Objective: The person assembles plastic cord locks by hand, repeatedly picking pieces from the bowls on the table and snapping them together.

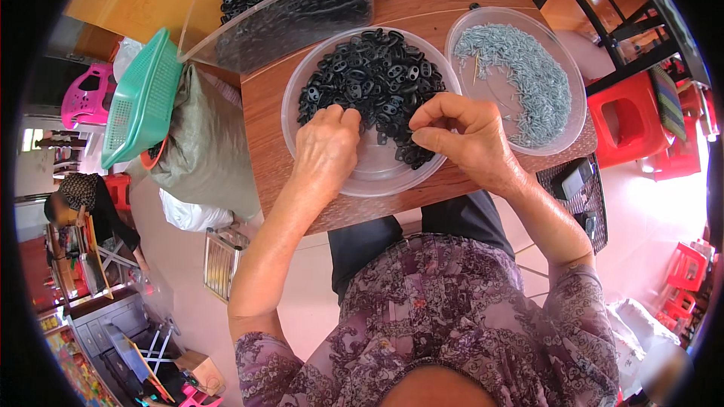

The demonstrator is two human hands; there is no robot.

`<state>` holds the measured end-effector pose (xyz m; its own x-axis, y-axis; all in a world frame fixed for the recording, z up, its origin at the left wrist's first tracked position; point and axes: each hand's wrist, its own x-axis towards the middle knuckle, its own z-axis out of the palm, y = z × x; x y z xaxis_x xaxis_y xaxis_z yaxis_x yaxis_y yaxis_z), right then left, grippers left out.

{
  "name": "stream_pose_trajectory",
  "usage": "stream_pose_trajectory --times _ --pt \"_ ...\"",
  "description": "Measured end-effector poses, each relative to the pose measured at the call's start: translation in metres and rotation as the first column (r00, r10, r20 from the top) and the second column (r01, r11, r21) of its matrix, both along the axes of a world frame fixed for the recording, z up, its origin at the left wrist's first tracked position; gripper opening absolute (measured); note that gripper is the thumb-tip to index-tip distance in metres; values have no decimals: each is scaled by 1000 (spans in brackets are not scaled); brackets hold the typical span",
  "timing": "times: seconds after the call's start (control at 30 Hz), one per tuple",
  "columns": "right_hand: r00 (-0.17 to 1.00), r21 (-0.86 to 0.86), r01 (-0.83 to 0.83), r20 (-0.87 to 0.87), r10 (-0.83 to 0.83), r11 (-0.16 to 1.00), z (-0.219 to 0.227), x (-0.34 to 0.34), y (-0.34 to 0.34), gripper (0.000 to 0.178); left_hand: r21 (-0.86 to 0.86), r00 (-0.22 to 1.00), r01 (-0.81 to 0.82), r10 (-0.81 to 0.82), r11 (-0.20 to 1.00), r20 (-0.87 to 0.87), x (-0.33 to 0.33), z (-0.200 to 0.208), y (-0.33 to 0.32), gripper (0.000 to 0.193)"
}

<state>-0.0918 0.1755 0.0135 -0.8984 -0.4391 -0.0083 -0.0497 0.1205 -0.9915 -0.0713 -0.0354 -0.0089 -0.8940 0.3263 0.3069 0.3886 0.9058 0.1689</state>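
1. Head view: we see black two-holed pieces (377, 75) heaped in a clear round tub (291, 132) on a wooden table (264, 117).
2. Head view: we find the left hand (326, 149) apart from the right, fingers curled down at the heap; we cannot tell its grip.
3. Head view: we note the right hand (469, 136), thumb and forefinger nearly meeting at the heap's right side; we cannot tell whether they pinch anything.
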Motion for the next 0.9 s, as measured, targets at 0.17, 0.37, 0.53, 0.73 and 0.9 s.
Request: stream_pose_trajectory --times 0.17,0.37,0.53,0.73,0.9 --pt "999 -40 25 -34 -26 999 -3 1 0 10 405 979 -142 67 903 192 5 -1 -7 20" --pt "999 -65 33 2 -33 997 -6 3 -1 9 769 876 -430 14 473 482 13 10 -3 20" --pt "1000 -55 28 -4 -28 998 -4 4 -4 10 558 929 -247 29 792 370 19 9 -5 9" --pt "999 -95 41 -23 -43 995 -10 3 0 9 484 945 -254 109 837 307 16 23 -14 10" --pt "999 -102 40 -31 -43 994 -11 4 -1 10 38 979 34 -41 999 197 16 26 -15 9"
